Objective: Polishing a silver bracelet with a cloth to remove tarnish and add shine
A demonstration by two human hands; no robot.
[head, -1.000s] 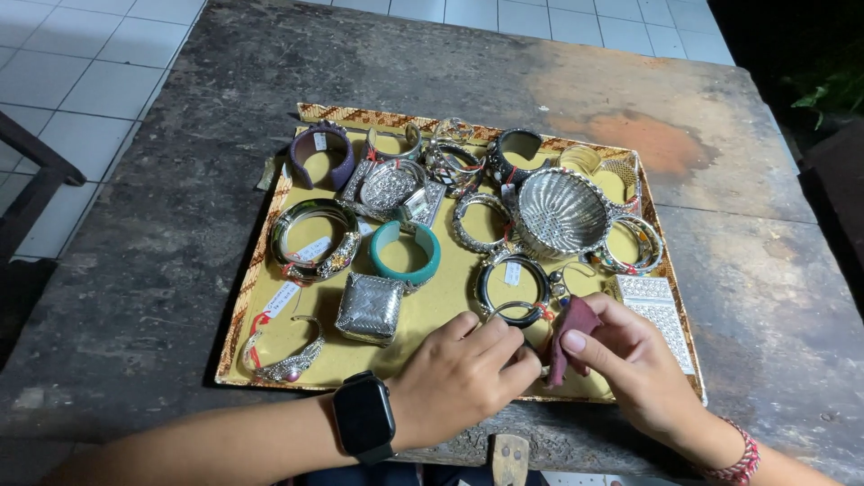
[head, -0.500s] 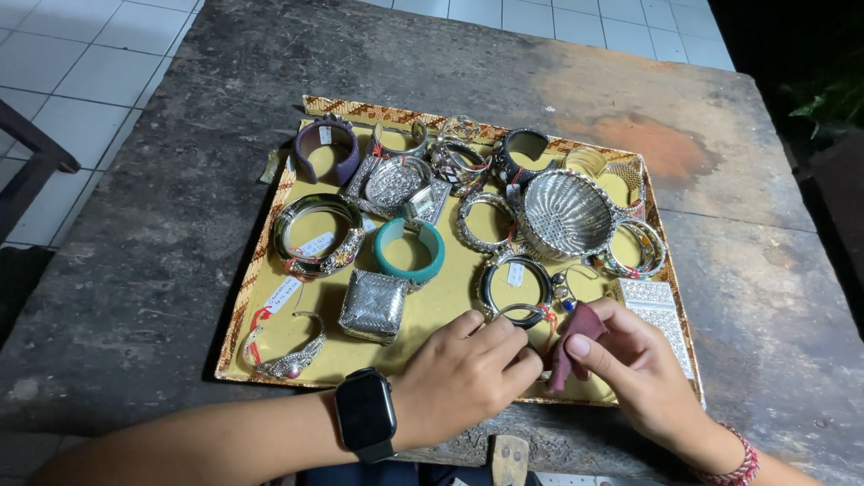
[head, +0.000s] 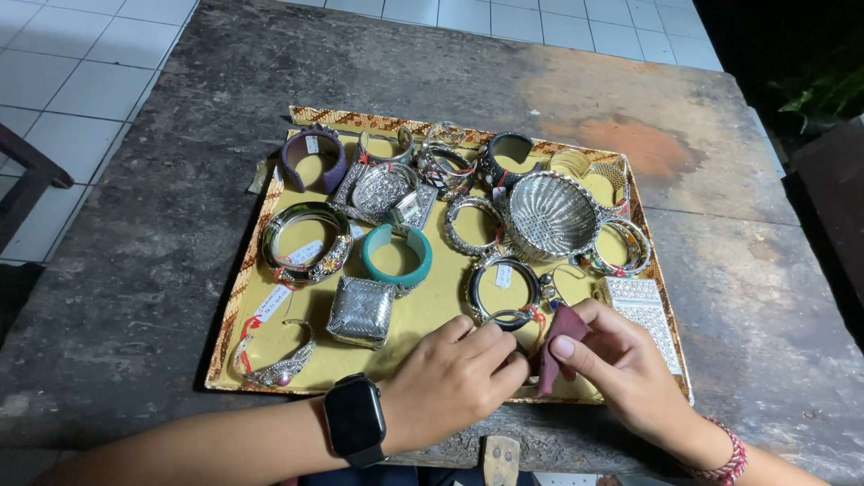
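On the yellow tray [head: 270, 193] atop the worn desk [head: 117, 270], the left hand [head: 450, 382], palm down, pinched closed fingers on a silver bangle [head: 502, 290] at the near edge to steady it, while the right hand [head: 630, 369] gripped a maroon cloth [head: 556, 346] against it

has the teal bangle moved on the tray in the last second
No. The teal bangle lies in the same spot on the yellow tray, just above the square silver box and left of the silver bowl, as in both earlier pictures.
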